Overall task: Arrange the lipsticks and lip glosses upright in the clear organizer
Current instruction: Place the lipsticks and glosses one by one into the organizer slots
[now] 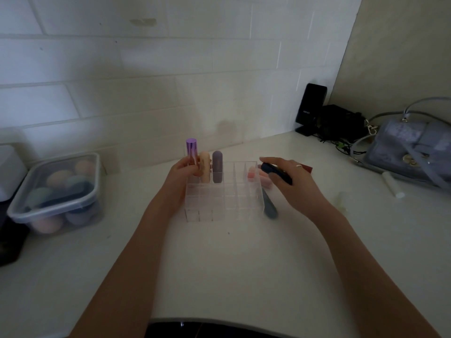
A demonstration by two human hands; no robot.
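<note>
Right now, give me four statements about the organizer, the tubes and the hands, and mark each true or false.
1. The left hand grips the purple tube at the clear organizer's back left corner. True.
2. The right hand is empty. False: it holds a dark blue tube.
3. A lidded clear tub of sponges sits to the left. True.
4. Every organizer slot is full. False: most front slots are empty.

Dim, soft light; slight blur throughout; wide-angle bending at edges.
</note>
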